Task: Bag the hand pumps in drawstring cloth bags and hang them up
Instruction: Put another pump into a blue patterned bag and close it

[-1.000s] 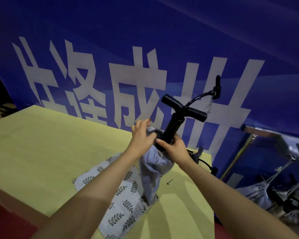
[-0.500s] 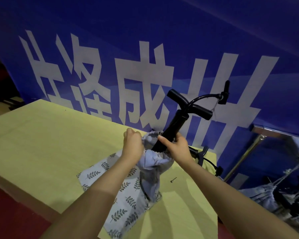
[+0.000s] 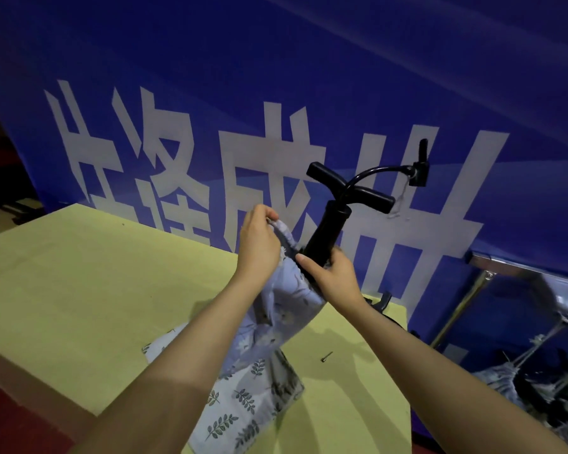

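A black hand pump (image 3: 325,234) is held near upright above the table, long axis running from about 7 o'clock at the bagged base to 1 o'clock at the T-handle (image 3: 351,186), which crosses from 10 to 4 o'clock. A thin black hose (image 3: 374,170) arcs off the handle toward 2 o'clock and ends in a nozzle (image 3: 422,165) pointing up. The lower barrel is sunk in a blue-grey drawstring bag (image 3: 286,309), whose bottom rests on a second, leaf-print bag (image 3: 240,404) lying flat on the yellow table (image 3: 79,290). The left hand (image 3: 259,244) is seen back-on with fingers curled shut, pinching the bag's rim and lifting it at the pump's 9 o'clock side. The right hand (image 3: 332,276) is wrapped around barrel and bag mouth together, thumb laid across the front. Both forearms come in from 6 o'clock. A small dark pin (image 3: 327,357) lies loose on the table at 4 o'clock of the bag. More black pump parts (image 3: 382,301) sit behind the right wrist near the table's far edge. Open tabletop is left at 9 o'clock; a blue banner (image 3: 309,77) closes off the back, and the table's right edge falls off just past the right forearm.
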Available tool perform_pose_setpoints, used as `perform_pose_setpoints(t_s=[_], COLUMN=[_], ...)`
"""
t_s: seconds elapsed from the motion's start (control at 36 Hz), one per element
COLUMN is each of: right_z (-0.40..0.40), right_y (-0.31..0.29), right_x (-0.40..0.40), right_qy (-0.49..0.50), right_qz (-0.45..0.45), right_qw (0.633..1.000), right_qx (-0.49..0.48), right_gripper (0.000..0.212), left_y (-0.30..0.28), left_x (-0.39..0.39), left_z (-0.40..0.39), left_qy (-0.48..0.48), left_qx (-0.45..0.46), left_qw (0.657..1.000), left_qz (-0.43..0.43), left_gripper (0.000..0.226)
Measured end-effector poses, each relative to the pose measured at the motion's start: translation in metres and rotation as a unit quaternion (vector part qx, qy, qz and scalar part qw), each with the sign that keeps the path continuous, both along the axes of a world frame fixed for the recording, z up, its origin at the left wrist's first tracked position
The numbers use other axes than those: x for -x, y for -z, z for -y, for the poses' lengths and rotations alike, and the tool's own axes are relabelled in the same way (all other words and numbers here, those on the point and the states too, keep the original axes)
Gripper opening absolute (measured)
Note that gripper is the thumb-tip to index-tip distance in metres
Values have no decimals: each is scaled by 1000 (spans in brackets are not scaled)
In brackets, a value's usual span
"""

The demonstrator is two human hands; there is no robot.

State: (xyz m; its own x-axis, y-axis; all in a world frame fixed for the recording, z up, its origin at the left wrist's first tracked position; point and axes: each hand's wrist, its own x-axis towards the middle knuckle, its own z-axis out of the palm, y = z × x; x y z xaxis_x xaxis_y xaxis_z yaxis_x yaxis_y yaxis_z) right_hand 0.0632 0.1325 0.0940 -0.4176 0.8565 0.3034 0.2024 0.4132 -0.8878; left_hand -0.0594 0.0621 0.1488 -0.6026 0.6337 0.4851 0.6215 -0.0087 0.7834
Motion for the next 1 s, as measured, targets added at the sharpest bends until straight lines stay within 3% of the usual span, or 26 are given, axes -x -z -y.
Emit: perform_pose_setpoints(t_s=[0.14, 0.25, 0.31, 0.42, 0.53, 0.67, 0.72, 0.78, 1.0], right_z=[5, 12, 16, 23, 26, 26, 25, 23, 17], right_y=[11, 22, 28, 40, 47, 63, 66, 68, 63], right_x=[-4, -2, 0, 2, 2, -2, -5, -8, -20], right_qy=[-1, -1, -17, -58, -65, -96, -97, -88, 38], right_qz=[66, 121, 129, 168, 201, 226, 226, 214, 242], right_qw=[998, 992, 990, 983, 977, 969, 969, 973, 969], right_qx=[-13, -39, -47, -55, -44, -9, 0, 1, -25], right_gripper=[34, 32, 29, 25, 24, 35, 29, 19, 25], left_y=[4, 17, 20, 25, 36, 54, 61, 64, 60], left_x=[-3, -7, -8, -3, 0, -3, 0, 4, 1], left_z=[11, 17, 19, 25, 31, 34, 34, 34, 30], left_qy=[44, 67, 90, 90, 85, 42, 22, 4, 3], left_qx=[11, 24, 36, 43, 68, 127, 132, 115, 98], left_qw=[999, 989, 986, 984, 974, 975, 978, 984, 988], left_qz=[-15, -127, -139, -144, -199, -176, -160, -139, -118], left_gripper=[44, 66, 73, 71, 53, 69, 70, 67, 69])
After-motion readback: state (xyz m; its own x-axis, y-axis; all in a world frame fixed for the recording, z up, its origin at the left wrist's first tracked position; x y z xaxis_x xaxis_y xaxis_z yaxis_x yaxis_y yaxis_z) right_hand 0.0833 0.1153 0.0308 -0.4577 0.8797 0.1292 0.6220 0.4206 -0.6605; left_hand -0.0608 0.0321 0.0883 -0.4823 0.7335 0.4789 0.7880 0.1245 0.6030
